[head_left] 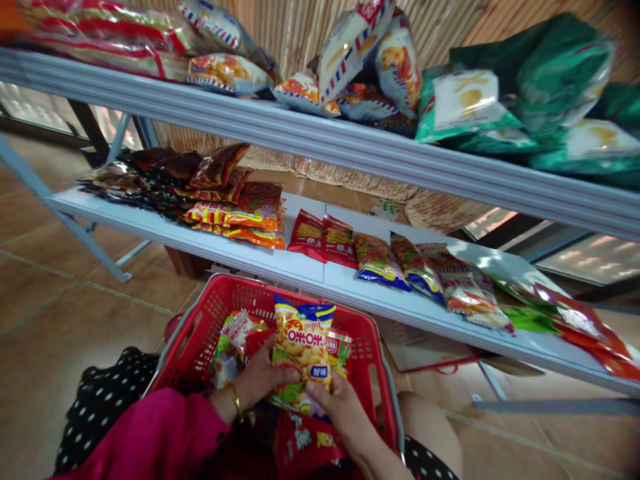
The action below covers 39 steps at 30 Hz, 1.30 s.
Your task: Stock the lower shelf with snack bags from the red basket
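Snack packet (303, 343): long axis twelve to six
Left hand (261, 379): gripping packet, toward two o'clock
Right hand (343, 408): also gripping, toward eleven o'clock
Nearer: neither

Sleeve (150, 433), lower left of the frame: magenta, plain, loosely creased, with a small dark round spot near the cuff (217, 420). Bracelet (237, 403) behind the left hand (273, 375): gold-coloured, narrow, with a shiny finish. Lower garment (107, 393): black with white polka dots, visible at lower left and again at bottom right of centre. Garment type cannot be determined.
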Tool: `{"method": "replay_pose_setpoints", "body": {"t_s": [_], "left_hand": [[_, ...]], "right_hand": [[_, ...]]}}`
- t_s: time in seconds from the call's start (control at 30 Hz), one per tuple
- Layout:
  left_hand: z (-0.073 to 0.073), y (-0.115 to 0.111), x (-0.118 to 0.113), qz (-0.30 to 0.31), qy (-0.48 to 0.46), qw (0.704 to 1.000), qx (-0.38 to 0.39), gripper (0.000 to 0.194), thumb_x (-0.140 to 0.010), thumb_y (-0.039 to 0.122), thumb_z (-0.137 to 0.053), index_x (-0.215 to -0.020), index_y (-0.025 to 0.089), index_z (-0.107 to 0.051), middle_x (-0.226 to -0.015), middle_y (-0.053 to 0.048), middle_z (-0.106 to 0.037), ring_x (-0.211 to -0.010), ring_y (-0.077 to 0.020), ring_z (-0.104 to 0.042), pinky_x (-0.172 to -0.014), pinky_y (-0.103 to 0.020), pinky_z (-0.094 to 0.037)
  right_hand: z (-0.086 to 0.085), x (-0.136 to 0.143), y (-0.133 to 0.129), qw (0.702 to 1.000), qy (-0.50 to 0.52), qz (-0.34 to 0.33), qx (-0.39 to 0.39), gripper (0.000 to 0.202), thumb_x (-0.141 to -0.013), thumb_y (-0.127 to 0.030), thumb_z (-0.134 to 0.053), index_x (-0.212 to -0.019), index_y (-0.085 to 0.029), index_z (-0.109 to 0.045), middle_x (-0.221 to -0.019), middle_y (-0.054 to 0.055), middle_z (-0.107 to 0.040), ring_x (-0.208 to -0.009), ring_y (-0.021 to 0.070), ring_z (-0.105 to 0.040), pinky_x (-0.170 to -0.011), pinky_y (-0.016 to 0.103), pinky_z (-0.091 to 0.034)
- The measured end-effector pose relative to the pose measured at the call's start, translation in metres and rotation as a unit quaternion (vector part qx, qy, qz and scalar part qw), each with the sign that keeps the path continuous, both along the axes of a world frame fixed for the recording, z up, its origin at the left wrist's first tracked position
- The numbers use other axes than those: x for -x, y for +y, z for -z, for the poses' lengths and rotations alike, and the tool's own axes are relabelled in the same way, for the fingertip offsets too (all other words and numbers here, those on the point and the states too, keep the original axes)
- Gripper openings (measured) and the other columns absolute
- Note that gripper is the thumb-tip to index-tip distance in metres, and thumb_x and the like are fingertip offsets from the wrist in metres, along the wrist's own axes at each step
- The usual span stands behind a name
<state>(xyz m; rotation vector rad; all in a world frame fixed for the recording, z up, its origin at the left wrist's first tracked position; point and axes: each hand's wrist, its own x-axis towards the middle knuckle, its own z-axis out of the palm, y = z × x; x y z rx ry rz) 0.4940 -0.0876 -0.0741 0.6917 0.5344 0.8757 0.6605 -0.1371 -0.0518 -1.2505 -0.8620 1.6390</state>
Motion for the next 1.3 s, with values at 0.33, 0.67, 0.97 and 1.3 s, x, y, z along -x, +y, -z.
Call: {"method": "replay_pose_setpoints", "body": {"t_s": [0.33, 0.67, 0.97, 1.3], "left_hand": [[0.004, -0.006, -0.03, 0.007, 0.01, 0.999, -0.031, 0.078, -0.055, 0.023, -0.087, -0.122, 0.021, -0.047, -0.113, -0.012, -0.068, -0.097, -0.0273, -0.067, -0.087, -0.043, -0.051], [0.009, -0.013, -0.044, 0.023, 0.019, 0.999, -0.032, 0.089, -0.053, 0.024, -0.089, -0.131, 0.023, -0.045, -0.113, -0.012, -0.068, -0.099, -0.027, -0.066, -0.088, -0.041, -0.05], [0.011, -0.016, -0.042, 0.035, 0.035, 0.997, -0.06, 0.087, -0.053, 0.027, -0.089, -0.13, 0.021, -0.048, -0.112, -0.013, -0.069, -0.097, -0.027, -0.067, -0.088, -0.041, -0.05], [0.015, -0.015, -0.044, 0.046, 0.028, 0.996, -0.07, 0.082, -0.054, 0.029, -0.088, -0.126, 0.02, -0.052, -0.11, -0.013, -0.07, -0.095, -0.0277, -0.067, -0.085, -0.042, -0.051]], "right_hand": [[-0.014, -0.029, -0.015, 0.999, 0.026, 0.012, -0.02, 0.052, -0.063, -0.042, -0.082, -0.106, -0.019, -0.064, -0.103, 0.01, -0.074, -0.093, 0.0305, -0.069, -0.091, 0.048, -0.049], [0.0, -0.04, -0.033, 0.999, 0.029, 0.039, -0.012, 0.05, -0.066, -0.042, -0.08, -0.107, -0.019, -0.063, -0.104, 0.01, -0.073, -0.092, 0.0293, -0.069, -0.087, 0.045, -0.051], [-0.001, -0.034, -0.041, 0.997, 0.025, 0.066, -0.018, 0.055, -0.063, -0.043, -0.082, -0.106, -0.017, -0.06, -0.099, 0.011, -0.074, -0.088, 0.0297, -0.07, -0.083, 0.045, -0.052], [0.0, -0.029, -0.047, 0.995, 0.036, 0.095, -0.017, 0.054, -0.064, -0.043, -0.081, -0.106, -0.017, -0.058, -0.099, 0.01, -0.073, -0.088, 0.0283, -0.07, -0.085, 0.045, -0.051]]}}
